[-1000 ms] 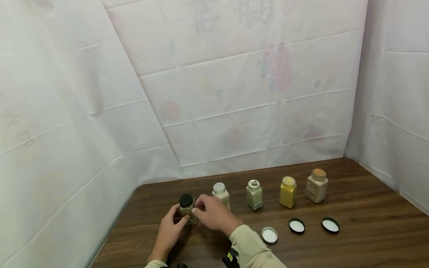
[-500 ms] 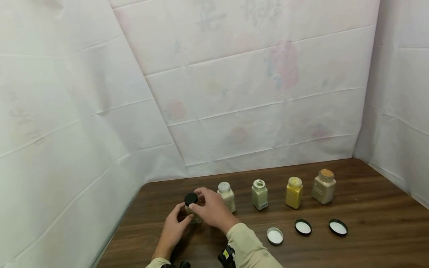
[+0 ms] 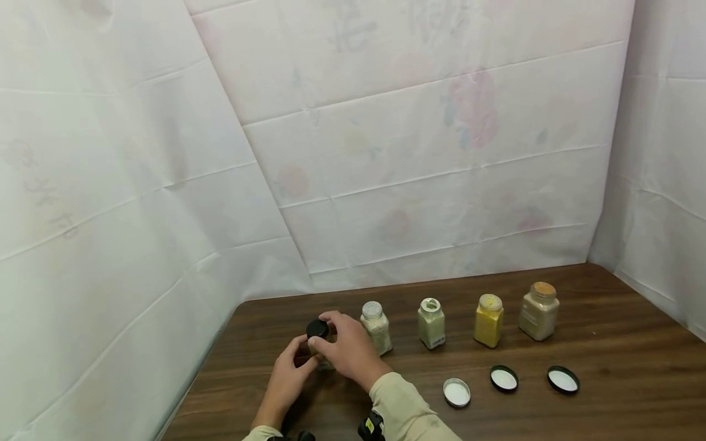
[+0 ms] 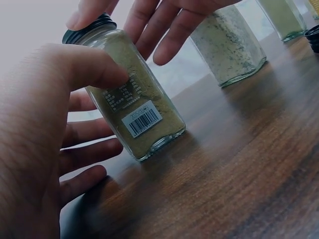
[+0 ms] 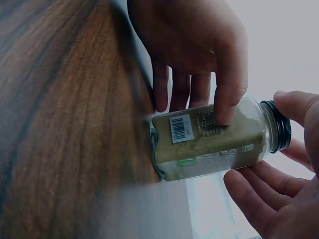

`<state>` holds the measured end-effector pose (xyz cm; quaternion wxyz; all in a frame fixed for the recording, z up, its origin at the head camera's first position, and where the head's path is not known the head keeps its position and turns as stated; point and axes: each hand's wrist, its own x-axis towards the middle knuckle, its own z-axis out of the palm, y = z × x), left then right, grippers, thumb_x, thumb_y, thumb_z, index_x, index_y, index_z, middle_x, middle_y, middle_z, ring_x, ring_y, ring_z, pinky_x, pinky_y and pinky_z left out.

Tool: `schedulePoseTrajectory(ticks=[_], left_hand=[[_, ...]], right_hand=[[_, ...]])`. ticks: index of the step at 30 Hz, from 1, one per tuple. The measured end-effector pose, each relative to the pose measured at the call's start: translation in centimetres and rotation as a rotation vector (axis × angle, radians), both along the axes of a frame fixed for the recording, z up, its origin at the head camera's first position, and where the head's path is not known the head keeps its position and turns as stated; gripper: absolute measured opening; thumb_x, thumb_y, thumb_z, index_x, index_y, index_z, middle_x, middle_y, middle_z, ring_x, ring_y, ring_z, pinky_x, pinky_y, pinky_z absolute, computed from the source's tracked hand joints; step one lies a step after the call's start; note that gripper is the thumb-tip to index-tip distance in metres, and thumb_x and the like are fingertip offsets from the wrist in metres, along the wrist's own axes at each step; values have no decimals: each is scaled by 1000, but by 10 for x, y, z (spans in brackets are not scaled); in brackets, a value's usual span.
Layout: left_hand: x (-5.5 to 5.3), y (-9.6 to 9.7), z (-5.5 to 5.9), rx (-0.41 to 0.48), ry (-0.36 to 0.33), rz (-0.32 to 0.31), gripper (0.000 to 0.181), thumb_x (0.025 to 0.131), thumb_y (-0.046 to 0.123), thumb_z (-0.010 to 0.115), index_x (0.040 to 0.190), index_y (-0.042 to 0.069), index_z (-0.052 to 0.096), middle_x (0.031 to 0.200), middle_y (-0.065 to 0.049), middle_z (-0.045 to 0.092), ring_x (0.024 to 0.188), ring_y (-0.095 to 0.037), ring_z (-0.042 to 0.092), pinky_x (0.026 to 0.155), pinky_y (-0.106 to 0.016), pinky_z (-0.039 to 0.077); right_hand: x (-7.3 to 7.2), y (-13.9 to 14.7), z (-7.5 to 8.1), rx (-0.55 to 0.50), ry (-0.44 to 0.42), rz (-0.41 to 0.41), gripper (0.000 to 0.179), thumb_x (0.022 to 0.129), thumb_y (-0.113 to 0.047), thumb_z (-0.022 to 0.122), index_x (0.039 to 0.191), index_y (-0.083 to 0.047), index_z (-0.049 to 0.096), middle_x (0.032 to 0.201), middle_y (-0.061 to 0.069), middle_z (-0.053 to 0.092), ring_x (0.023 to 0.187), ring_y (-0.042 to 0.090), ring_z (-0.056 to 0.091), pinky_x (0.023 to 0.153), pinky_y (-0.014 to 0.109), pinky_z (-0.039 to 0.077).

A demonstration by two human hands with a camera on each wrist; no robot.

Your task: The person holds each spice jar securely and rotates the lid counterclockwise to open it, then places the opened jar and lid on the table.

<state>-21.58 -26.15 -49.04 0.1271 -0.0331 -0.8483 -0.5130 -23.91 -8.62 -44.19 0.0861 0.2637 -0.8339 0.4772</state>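
Note:
A square glass spice jar of greenish-brown powder stands on the table, a barcode label on its side. My left hand grips its body, with the thumb pressed on the barcode side and the fingers round the back. My right hand pinches the jar's black lid between thumb and fingers; its other fingers hang beside the glass, as the right wrist view shows. The lid sits on the jar's neck. In the head view the hands hide most of the jar.
To the right stand lidless jars: one with pale flaky contents, a light green jar, a yellow jar and a tan jar. Before them lie a silvery-rimmed lid and two black-rimmed lids, insides up. White sheeting hangs behind.
My right hand has moved from beside the jar up onto its black lid and now pinches it. The left hand keeps its grip. The head view has shifted slightly.

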Motion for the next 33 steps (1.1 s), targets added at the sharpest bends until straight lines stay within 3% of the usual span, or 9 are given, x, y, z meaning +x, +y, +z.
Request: schedulePoseTrajectory(ticks=[8, 19, 33], left_hand=[[-1, -2, -3, 7, -17, 5, 46, 93, 28, 74, 133, 12, 61, 122, -6, 65, 112, -25, 61, 94, -46, 50], [3, -4, -3, 17, -10, 5, 39, 91, 32, 76, 125, 17, 66, 120, -3, 66, 108, -22, 63, 88, -38, 53], [2, -3, 0, 39, -10, -16, 38, 91, 26, 76, 126, 13, 68, 119, -5, 68, 106, -20, 64, 86, -31, 51]], right_hand=[[2, -2, -3, 2, 23, -9, 44, 96, -36, 69, 134, -14, 61, 115, 1, 64, 98, 17, 64, 78, 31, 52], [5, -3, -4, -18, 6, -9, 48, 95, -37, 70, 135, -12, 60, 113, 1, 64, 100, 23, 64, 78, 32, 52], [2, 0, -1, 42, 72, -38, 41, 95, -36, 71, 129, -15, 64, 109, 0, 62, 88, 11, 57, 74, 28, 49]])
